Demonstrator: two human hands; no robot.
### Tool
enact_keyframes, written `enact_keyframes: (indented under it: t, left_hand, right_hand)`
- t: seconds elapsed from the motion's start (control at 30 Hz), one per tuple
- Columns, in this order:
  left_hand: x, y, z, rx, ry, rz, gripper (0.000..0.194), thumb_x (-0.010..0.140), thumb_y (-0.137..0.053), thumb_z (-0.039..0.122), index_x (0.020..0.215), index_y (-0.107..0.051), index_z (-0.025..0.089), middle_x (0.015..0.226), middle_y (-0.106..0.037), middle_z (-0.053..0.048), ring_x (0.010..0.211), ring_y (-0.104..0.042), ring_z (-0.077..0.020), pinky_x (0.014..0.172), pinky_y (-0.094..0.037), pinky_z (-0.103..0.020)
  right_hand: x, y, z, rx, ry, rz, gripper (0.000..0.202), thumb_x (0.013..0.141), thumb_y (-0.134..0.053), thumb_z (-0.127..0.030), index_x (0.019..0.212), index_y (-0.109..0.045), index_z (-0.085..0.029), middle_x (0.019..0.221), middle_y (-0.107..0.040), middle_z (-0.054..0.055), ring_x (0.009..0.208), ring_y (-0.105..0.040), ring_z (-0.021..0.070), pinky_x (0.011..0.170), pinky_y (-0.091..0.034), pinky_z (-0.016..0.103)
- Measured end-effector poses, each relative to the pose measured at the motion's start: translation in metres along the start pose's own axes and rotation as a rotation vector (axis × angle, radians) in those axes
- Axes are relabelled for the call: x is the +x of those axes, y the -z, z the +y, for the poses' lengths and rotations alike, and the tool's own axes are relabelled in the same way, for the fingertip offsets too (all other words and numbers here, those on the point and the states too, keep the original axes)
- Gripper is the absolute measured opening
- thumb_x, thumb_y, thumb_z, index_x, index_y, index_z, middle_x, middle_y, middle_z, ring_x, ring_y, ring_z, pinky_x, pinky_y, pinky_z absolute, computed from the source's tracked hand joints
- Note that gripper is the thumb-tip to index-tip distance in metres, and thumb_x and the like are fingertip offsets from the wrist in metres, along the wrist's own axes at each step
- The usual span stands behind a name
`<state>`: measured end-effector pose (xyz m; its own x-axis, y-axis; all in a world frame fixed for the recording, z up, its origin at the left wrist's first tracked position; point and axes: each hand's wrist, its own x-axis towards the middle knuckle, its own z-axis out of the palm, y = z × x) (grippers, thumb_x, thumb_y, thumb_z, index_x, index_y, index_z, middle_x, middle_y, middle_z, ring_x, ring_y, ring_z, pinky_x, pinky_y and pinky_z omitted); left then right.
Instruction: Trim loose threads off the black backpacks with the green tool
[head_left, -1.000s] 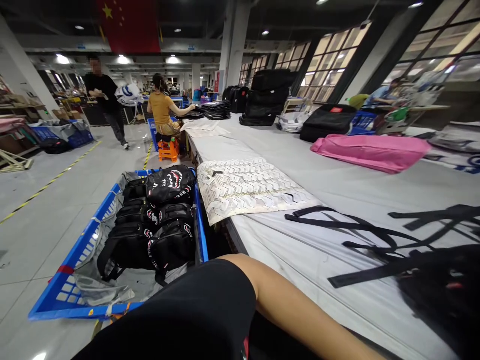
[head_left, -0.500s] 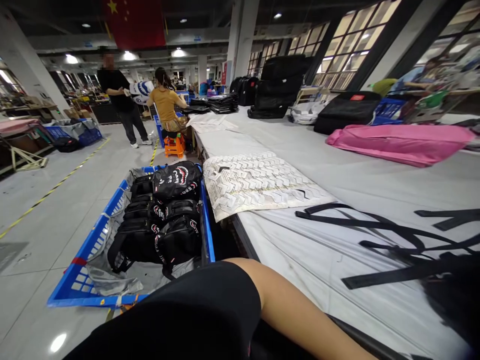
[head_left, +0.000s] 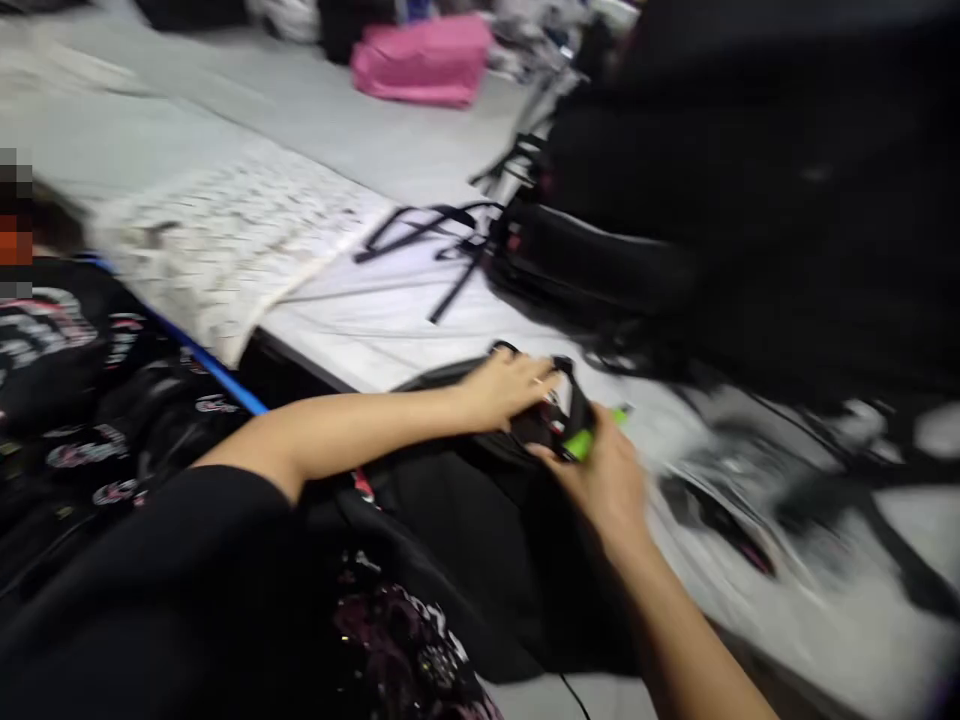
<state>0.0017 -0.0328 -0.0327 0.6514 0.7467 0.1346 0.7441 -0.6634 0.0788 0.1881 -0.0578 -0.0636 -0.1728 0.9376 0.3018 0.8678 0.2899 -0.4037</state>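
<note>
A black backpack (head_left: 465, 520) lies in front of me at the table's near edge, partly over my lap. My left hand (head_left: 510, 390) grips its upper part, with the fingers bent over the black fabric beside a small white and red patch (head_left: 556, 398). My right hand (head_left: 611, 480) is closed around a bright green tool (head_left: 580, 444), whose tip sticks out past the fingers. It may be a pair of thread snips, but blur hides its kind. Both hands are close together at the bag's top.
A large pile of black bags (head_left: 720, 220) rises at the right. Black straps (head_left: 420, 235) and clear plastic wrapping (head_left: 735, 500) lie on the white table (head_left: 330, 340). Printed black backpacks (head_left: 82, 400) fill the blue-edged basket (head_left: 217, 372) at the left. A pink bag (head_left: 424, 60) lies farther back.
My view has swung right and down to the table. Both hands are now in view on the black backpack, the right one with the green tool; earlier only one arm showed.
</note>
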Motion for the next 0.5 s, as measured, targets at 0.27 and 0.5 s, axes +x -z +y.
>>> enact_keyframes:
  t: [0.27,0.5]
  left_hand:
    - [0.010,-0.018,0.001,0.191,0.075,-0.086,0.092,0.084,-0.073,0.045,0.157,-0.027,0.013,0.163,-0.026,-0.017,0.139,-0.038,-0.0345,0.113,-0.034,-0.047]
    - [0.011,-0.013,0.001,0.173,0.111,-0.104,0.091,0.083,-0.076,0.045,0.156,-0.030,0.019,0.163,-0.025,-0.019,0.141,-0.036,-0.0367,0.112,-0.034,-0.045]
  right_hand:
    - [0.005,-0.001,-0.038,-0.433,-0.110,-0.250,0.101,0.072,-0.089,-0.033,0.152,-0.030,-0.010,0.151,-0.040,0.032,0.130,-0.048,0.0445,0.101,-0.047,0.056]
    - [-0.001,0.003,-0.028,-0.340,-0.104,-0.320,0.099,0.075,-0.081,-0.017,0.155,-0.023,-0.006,0.153,-0.037,0.032,0.132,-0.048,0.0422,0.105,-0.047,0.051]
